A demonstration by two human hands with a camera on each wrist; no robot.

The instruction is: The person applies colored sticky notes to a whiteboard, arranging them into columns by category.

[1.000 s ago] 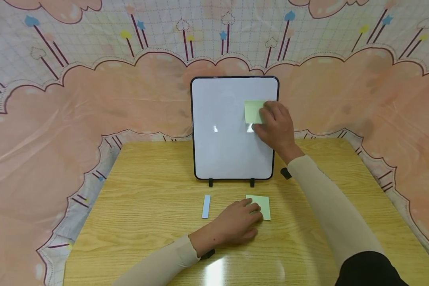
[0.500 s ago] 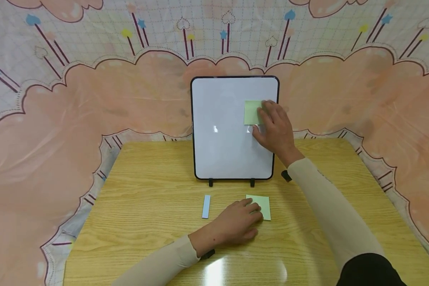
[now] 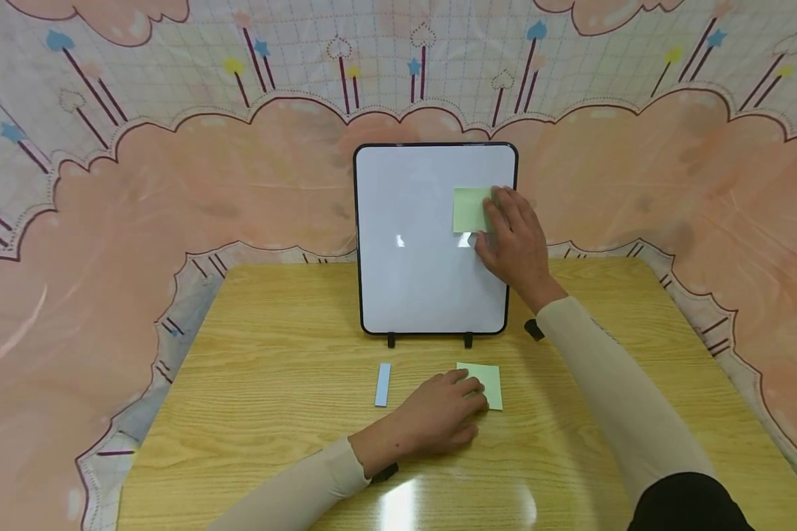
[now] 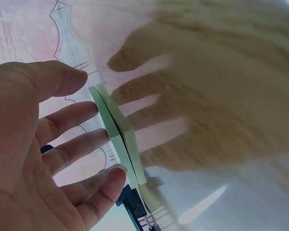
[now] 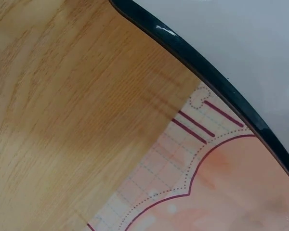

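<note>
On the upright whiteboard (image 3: 418,287), towards its right edge, is a pale green sticky note (image 3: 470,210). My right hand (image 3: 516,240) is at the note's right side, its fingertips pressed over that edge and the thumb below it. Down on the table, my left hand (image 3: 441,413) rests its fingers on a pale green sticky note pad (image 3: 494,389). In the left wrist view the pad (image 4: 107,126) appears edge-on, with the fingertips of the loosely extended left hand (image 4: 48,144) at its side and the thumb apart. The right hand does not show in the right wrist view.
A narrow light blue strip (image 3: 382,384) lies on the wooden table (image 3: 285,354) left of the pad. Two black feet (image 3: 468,340) support the board. Its black frame (image 5: 207,79) crosses the right wrist view. A patterned cloth (image 3: 272,184) hangs around the table.
The right hand's fingers have shifted slightly over the note, the thumb moving a little to the right. The note stays on the board. The left hand and pad have not moved.
</note>
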